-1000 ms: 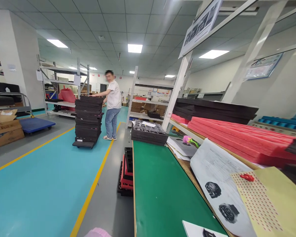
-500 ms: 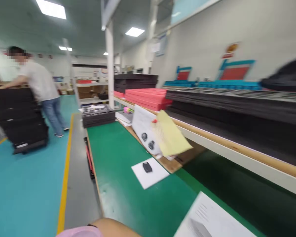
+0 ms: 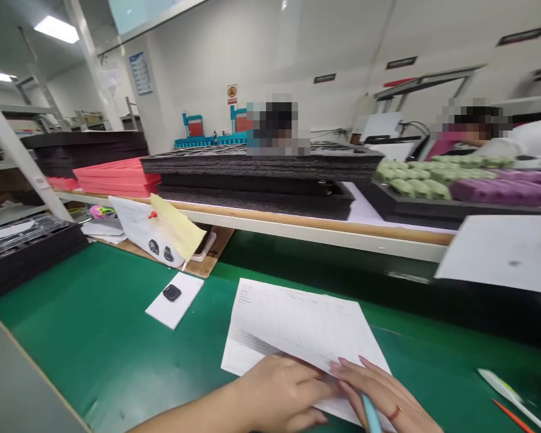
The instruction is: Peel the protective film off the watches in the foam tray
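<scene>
Nearest, L hand [image 3: 282, 391] lies flat, fingers spread, on the near edge of the sheet [image 3: 297, 328], prob. to keep it from sliding on the green mat [image 3: 94, 337]; R hand [image 3: 383, 397] rests on the same edge beside it, fingers loosely curled round a blue pen [image 3: 370, 416]. Further left, a small card [image 3: 175, 299] w/ a dark watch [image 3: 172, 293] on it, apart from the sheet. Beyond, black trays [image 3: 261, 174] and red foam [image 3: 112, 177] stacked on the shelf.
</scene>
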Available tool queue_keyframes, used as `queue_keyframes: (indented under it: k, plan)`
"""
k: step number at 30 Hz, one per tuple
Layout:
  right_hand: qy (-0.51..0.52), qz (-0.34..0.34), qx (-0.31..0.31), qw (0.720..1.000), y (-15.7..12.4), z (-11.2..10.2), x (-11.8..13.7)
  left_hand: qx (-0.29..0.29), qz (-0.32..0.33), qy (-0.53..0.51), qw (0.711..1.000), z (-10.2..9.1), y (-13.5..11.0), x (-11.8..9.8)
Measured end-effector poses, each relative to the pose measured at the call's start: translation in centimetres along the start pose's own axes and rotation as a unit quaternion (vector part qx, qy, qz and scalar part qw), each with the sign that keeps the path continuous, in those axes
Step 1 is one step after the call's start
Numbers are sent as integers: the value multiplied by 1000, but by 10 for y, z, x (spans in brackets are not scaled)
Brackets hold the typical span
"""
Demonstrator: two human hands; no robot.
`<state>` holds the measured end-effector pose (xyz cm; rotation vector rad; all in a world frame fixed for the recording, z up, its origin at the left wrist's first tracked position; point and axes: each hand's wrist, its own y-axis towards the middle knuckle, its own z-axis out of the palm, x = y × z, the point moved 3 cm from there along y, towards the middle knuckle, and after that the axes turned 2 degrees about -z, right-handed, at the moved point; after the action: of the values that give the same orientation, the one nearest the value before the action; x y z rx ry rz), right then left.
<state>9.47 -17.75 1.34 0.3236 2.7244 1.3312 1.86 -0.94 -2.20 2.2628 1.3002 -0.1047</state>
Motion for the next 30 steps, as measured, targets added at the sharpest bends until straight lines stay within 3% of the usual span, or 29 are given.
queue_keyframes:
  k: [3, 6, 13, 16, 19, 21, 22, 24, 26, 28, 30]
  plan:
    - [13, 26, 0, 1000, 5, -3, 7, 90, -107, -70, 988, -9, 2, 4]
    - [53, 60, 0, 997, 1, 0, 12, 156, -142, -106, 972, -15, 1, 4]
    - [102, 164, 103, 976, -9, 10, 11, 210, -209, -125, 947, -15, -5, 3]
    - [80, 222, 111, 965, -15, 7, -6, 139, -97, -138, 976, -21, -4, -9]
    - [55, 303, 118, 944, -22, 1, -31, -23, 90, -106, 990, -43, -3, -26]
    - [51, 368, 130, 919, -26, -3, -46, -144, 151, -10, 978, -63, -4, -30]
    - [51, 395, 136, 907, -27, -5, -51, -198, 142, 44, 969, -72, -4, -27]
    - [47, 434, 145, 888, -27, -7, -60, -272, 57, 111, 954, -86, -6, -8]
    - [50, 454, 137, 879, -25, -9, -64, -265, -85, 147, 949, -86, -9, 27]
    - [78, 480, 98, 868, -24, -10, -67, -180, -226, 167, 943, -72, -15, 67]
    - [148, 527, 25, 836, -24, -11, -70, -37, -328, 167, 929, -49, -23, 101]
